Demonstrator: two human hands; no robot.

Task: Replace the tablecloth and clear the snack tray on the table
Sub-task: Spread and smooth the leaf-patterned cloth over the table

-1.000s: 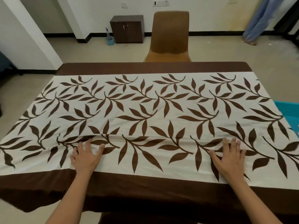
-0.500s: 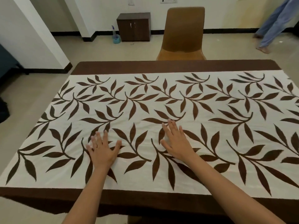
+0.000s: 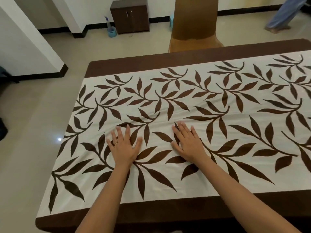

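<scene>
A white tablecloth (image 3: 185, 180) with brown leaf prints and a dark brown border covers the whole table. My left hand (image 3: 123, 147) lies flat on it, palm down, fingers spread, a ring on one finger. My right hand (image 3: 189, 142) lies flat a little to its right, also palm down with fingers apart. A low wrinkle in the cloth runs just beyond both sets of fingertips. Neither hand holds anything. No snack tray is in view.
A brown chair (image 3: 195, 22) stands at the table's far side. A dark small cabinet (image 3: 130, 15) and a blue spray bottle (image 3: 111, 30) stand by the back wall. A person's legs (image 3: 282, 14) are at the far right. A white wall corner (image 3: 33, 42) juts out left.
Both hands have slid forward and leftward over the cloth, the right hand coming in from the right side. The view has turned toward the table's left end; the blue object at the right is out of sight.
</scene>
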